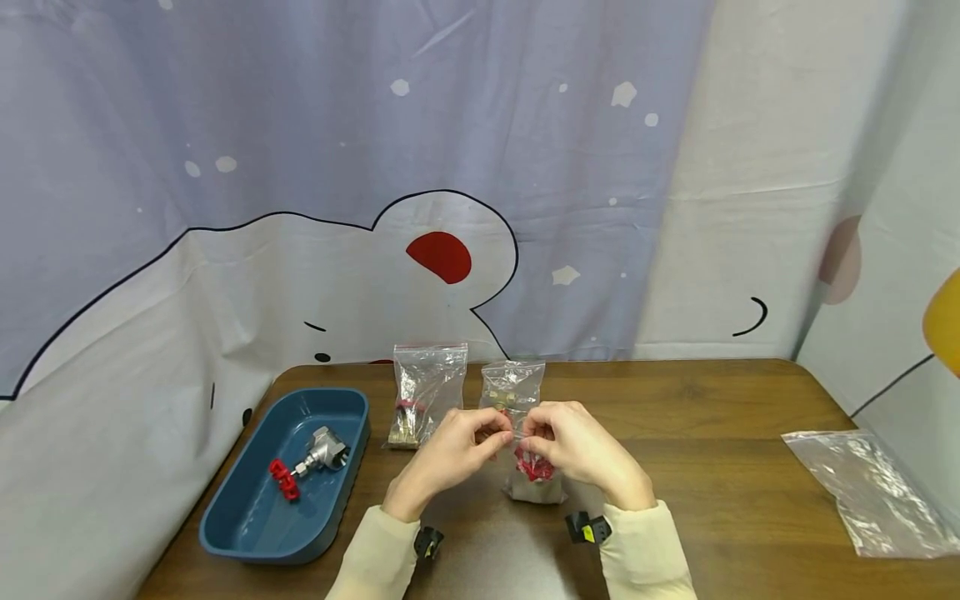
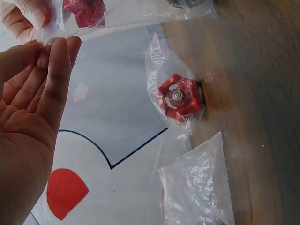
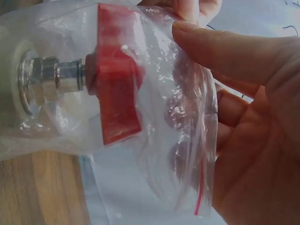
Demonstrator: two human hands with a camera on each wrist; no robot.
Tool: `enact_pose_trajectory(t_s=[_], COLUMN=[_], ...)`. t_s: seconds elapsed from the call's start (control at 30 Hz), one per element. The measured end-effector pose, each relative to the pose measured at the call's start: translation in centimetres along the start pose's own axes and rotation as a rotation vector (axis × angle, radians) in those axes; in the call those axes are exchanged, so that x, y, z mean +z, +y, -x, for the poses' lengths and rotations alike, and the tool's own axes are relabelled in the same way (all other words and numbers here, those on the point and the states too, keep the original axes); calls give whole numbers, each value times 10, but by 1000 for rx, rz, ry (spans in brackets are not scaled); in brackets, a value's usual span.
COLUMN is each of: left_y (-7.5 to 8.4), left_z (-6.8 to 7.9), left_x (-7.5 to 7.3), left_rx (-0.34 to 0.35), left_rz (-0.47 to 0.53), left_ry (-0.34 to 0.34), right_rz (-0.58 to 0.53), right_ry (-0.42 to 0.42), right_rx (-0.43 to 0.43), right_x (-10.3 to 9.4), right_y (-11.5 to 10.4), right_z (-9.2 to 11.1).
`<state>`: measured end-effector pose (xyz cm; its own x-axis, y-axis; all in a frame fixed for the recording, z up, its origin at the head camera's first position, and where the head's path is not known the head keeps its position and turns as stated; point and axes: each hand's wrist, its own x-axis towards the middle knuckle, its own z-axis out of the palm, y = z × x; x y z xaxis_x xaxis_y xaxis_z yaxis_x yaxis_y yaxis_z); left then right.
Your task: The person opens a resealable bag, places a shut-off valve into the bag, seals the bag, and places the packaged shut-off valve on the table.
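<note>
A clear zip bag [image 1: 536, 492] stands on the table between the hands, with a valve inside. The valve's red handwheel [image 3: 119, 75] and metal stem [image 3: 68, 75] show through the plastic in the right wrist view. My left hand [image 1: 450, 450] pinches the bag's top edge between thumb and fingertips. From the other side, my right hand [image 1: 581, 446] grips the same edge, thumb in front and fingers behind the plastic. Both hands meet close together above the handwheel. The valve's lower body is blurred by the bag.
Behind the hands stand two more clear bags, a left one [image 1: 442, 375] holding a brass, red-handled valve and a right one [image 1: 517, 379] partly hidden. A blue tray [image 1: 217, 529] at left holds a metal valve [image 1: 326, 450] with a red handle. A flat plastic bag [image 1: 873, 492] lies at right.
</note>
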<state>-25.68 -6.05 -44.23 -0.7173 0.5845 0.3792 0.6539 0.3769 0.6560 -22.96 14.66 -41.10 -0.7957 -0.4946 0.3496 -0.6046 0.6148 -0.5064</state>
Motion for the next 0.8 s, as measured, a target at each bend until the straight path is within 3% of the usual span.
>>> enact_pose_trajectory(t_s=[0.2,0.47,0.8], left_y=[1,1,2], left_z=[0,2,1], left_x=[0,0,1], left_rx=[0,35,4], left_rz=[15,-2,2], left_ry=[-6,42,45], right_rz=[-14,-91,-138], right_ry=[6,-9,-1], right_rx=[11,32,66], right_x=[1,1,1], right_y=[1,3,2], right_z=[0,-1,-1])
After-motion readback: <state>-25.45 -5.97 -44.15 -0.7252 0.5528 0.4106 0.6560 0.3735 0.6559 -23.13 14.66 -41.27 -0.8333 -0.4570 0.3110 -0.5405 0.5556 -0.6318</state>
